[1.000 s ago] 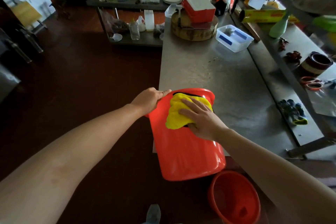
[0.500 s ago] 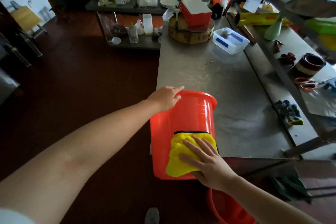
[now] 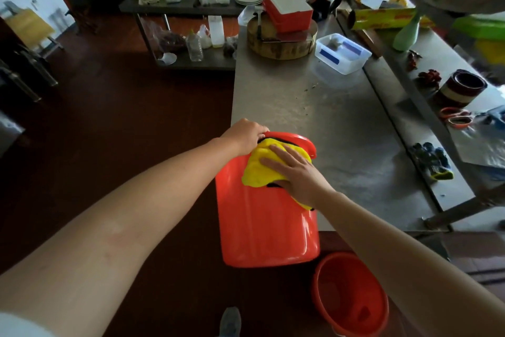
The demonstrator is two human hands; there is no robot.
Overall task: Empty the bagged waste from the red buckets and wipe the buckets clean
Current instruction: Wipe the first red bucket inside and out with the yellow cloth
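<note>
A red bucket [image 3: 262, 222] lies tilted on its side at the near left corner of the steel table [image 3: 314, 107], its rim resting on the tabletop and its base hanging out over the floor. The left hand [image 3: 244, 135] curls closed over the rim. The right hand [image 3: 296, 172] lies flat, fingers spread, pressing a yellow cloth [image 3: 258, 170] against the bucket's side near the rim. A second bucket [image 3: 352, 295] stands upright on the floor, near right.
</note>
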